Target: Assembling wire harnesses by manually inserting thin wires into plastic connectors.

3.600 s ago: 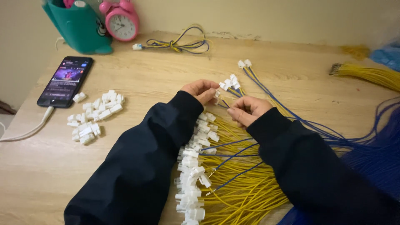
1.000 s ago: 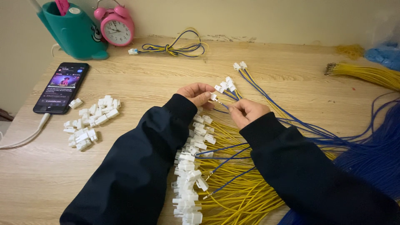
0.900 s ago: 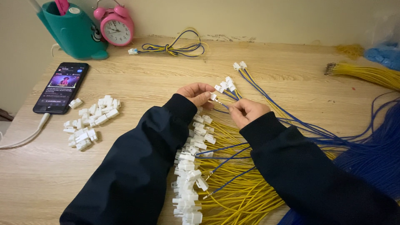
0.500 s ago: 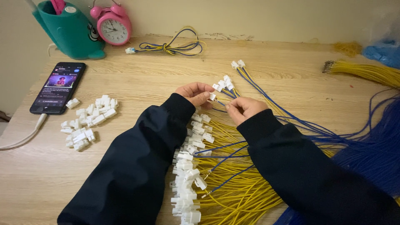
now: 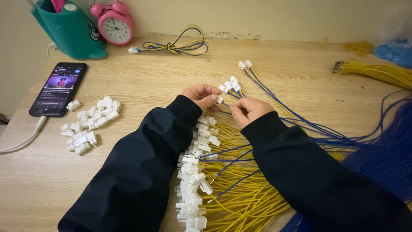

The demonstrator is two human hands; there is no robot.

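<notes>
Surface (image 5: 141, 86): pale wood, carrying all parts; work held low over its middle, best kept there so dropped parts stay near.
Yellow wire bundle (image 5: 249, 202): spread under both forearms, each wire ending in a white connector along the left edge; best left undisturbed by the sleeves.
Blue wires (image 5: 373, 167): massed at right, a few strands running up to the hands.
Loose white connectors (image 5: 88, 124): heaped left of the left arm, near a phone (image 5: 58, 88), well apart from the work.
Left hand (image 5: 201, 95): curled, pinching a small white connector (image 5: 219, 99) at the fingertips; best held steady with its opening toward the wire.
Right hand (image 5: 249, 111): clenched on a thin wire just beside that connector; wire colour hard to tell. Judged best gripped close to the tip, pushed straight in.
</notes>
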